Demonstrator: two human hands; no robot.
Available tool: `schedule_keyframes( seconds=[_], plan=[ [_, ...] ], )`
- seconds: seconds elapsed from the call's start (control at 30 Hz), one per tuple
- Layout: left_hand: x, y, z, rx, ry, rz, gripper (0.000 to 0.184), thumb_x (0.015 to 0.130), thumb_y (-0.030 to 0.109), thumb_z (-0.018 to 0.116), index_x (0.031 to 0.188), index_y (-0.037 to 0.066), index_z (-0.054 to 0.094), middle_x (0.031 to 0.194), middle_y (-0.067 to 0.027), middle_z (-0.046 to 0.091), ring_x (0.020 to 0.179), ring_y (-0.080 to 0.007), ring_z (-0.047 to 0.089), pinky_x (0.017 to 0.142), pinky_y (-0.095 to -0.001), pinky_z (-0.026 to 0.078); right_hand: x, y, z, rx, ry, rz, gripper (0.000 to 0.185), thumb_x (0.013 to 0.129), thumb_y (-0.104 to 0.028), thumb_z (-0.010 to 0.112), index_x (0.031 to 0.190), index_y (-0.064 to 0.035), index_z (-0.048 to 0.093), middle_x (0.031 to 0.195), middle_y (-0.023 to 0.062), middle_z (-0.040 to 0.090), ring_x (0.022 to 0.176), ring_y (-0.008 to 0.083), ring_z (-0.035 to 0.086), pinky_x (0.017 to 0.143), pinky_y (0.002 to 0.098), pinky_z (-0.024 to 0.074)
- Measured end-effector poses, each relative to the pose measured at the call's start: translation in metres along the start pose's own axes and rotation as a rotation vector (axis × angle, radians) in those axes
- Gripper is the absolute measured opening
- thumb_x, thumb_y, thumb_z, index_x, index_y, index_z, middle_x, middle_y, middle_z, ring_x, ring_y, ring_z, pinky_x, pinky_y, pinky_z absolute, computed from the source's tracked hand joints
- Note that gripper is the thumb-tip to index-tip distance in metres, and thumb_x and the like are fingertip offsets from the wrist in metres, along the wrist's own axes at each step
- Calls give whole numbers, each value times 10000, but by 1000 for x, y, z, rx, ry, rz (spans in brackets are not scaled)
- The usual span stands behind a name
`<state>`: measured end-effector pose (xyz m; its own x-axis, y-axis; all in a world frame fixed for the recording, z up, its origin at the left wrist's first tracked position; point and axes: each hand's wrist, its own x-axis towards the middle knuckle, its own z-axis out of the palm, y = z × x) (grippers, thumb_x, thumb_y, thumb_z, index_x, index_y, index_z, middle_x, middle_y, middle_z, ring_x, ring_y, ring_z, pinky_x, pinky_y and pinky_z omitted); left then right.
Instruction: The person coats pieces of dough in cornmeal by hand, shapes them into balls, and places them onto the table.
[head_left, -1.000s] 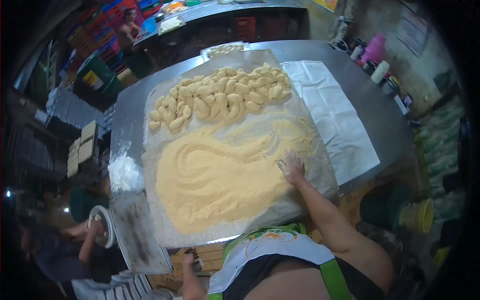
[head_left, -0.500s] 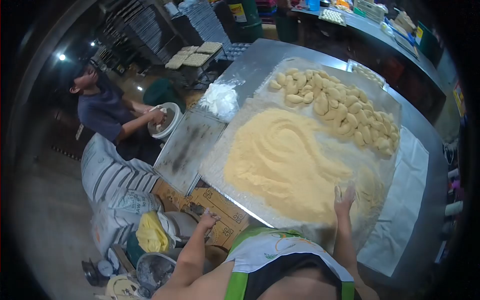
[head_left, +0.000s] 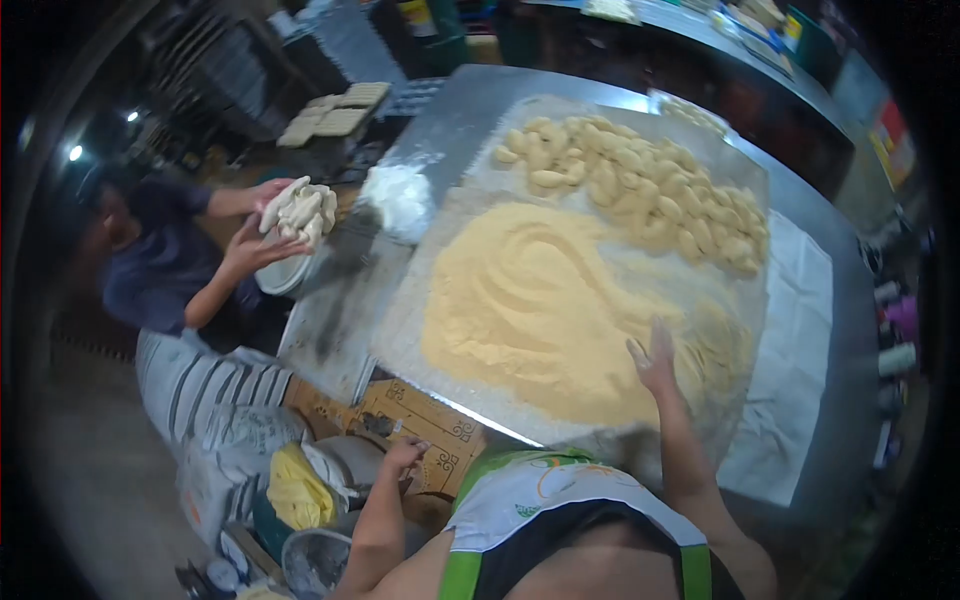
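My right hand (head_left: 655,362) is over the near right part of a wide bed of pale yellow crumbs (head_left: 520,300), thumb and fingers apart, nothing held. Whether it touches the crumbs I cannot tell. Off the table's near left edge hangs my left hand (head_left: 406,455), empty, its fingers loosely bent and a little blurred. The crumbs lie on a whitish cloth (head_left: 400,335). Behind them, at the far side of this cloth, is a heap of oval pale dough pieces (head_left: 650,185).
Across the left side, a person holds a clump of white dough pieces (head_left: 300,215) above a white bucket (head_left: 285,275). Near it are a metal tray (head_left: 330,335) and a mound of white flour (head_left: 397,200). Stacked sacks (head_left: 215,385) and a yellow bag (head_left: 300,487) stand lower left. White sheeting (head_left: 790,370) lies right.
My view has shifted. My right hand has turned and spread over the crumbs, slightly further up the bed. The other person has lifted the dough pieces out of the bucket with both hands.
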<state>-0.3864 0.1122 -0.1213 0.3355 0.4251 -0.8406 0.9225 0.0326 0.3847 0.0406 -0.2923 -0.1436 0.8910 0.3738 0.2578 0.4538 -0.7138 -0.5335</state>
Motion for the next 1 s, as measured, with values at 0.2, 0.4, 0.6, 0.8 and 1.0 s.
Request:
schedule_keyframes(
  seconds=[0.2,0.4,0.6,0.8,1.0],
  plan=[
    [-18,82,-31,-1,-329,86,473,885,269,759,1239,-21,641,853,-30,682,698,-133,637,622,-258,514,60,-16,-12,184,-26,98,746,903,-363,704,1440,54,397,1438,316,439,1360,464,393,1134,494,332],
    [-23,179,-33,-20,-393,396,343,885,256,772,1130,29,692,825,4,657,677,-75,585,624,-223,485,119,-47,55,131,0,229,753,926,-403,671,1475,28,387,1462,291,433,1372,452,389,1143,500,320],
    [6,230,-37,-15,-216,653,329,896,187,740,1170,17,676,869,-3,652,752,-84,579,665,-245,491,137,-115,68,192,2,-97,509,922,-357,677,1296,-28,575,1397,266,493,1291,428,470,1054,495,403],
    [53,275,-58,-70,23,710,427,896,160,721,1286,28,606,940,-26,644,764,-132,590,675,-276,511,204,-73,58,241,257,-5,336,877,-284,712,1093,-34,653,1049,203,657,975,403,599,872,460,480],
    [74,361,-48,-496,17,433,713,906,152,691,1514,103,322,1108,-74,630,901,-176,598,641,-317,522,249,-83,103,-400,99,-124,568,860,-594,621,1080,-77,703,1076,196,675,1004,389,621,864,459,483]
  ],
)
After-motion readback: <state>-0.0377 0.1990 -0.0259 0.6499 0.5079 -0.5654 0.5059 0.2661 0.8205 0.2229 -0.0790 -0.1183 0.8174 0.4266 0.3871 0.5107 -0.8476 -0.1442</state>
